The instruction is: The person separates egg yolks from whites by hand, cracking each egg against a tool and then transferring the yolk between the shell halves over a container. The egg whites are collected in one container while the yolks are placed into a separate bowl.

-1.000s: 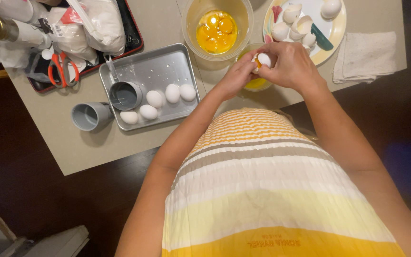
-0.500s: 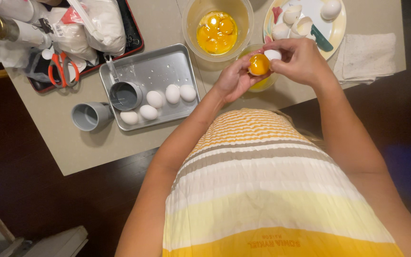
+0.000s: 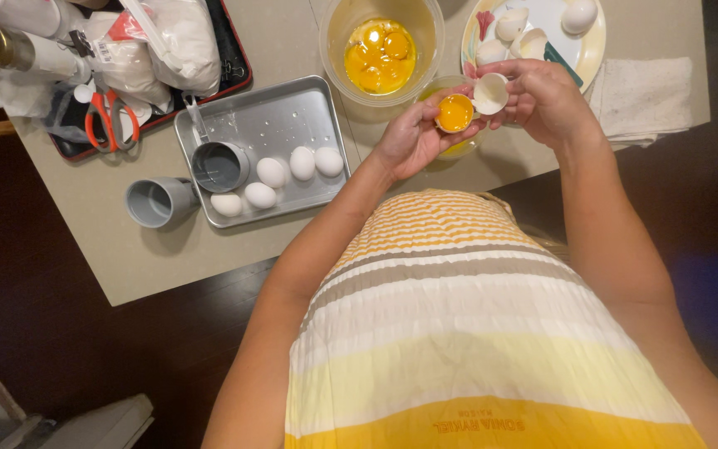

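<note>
since a second ago the two hands have pulled apart: back then they were pressed together over the egg, now the shell is split in two. left hand [image 3: 413,137] is curled around the half shell with the yolk [image 3: 455,113] sitting in it, right hand [image 3: 542,100] is pinching the empty half shell [image 3: 489,93] just beside it, rims almost touching. both hang right over a small glass bowl [image 3: 450,145] that's mostly hidden under the left hand.

just beyond the hands is the big clear bowl [image 3: 384,50] with several yolks in it already. beyond the right hand there's a plate [image 3: 575,41] with spent shells, and a folded towel [image 3: 650,87] off to its right. left of the left hand, a metal tray [image 3: 234,125] holds five whole eggs [image 3: 302,163] and a grey cup [image 3: 219,166], another grey cup [image 3: 158,201] lies on its side on the table [image 3: 126,258] next to it. orange scissors [image 3: 108,120] and flour bags [image 3: 176,41] further left.

tip, imo, for doing this bit well: keep the yolk half level and low over the small bowl, tilt slow so the white slides off, and watch the jagged rim, since that's what would pop the yolk. keep the halves close together when passing it across.
</note>
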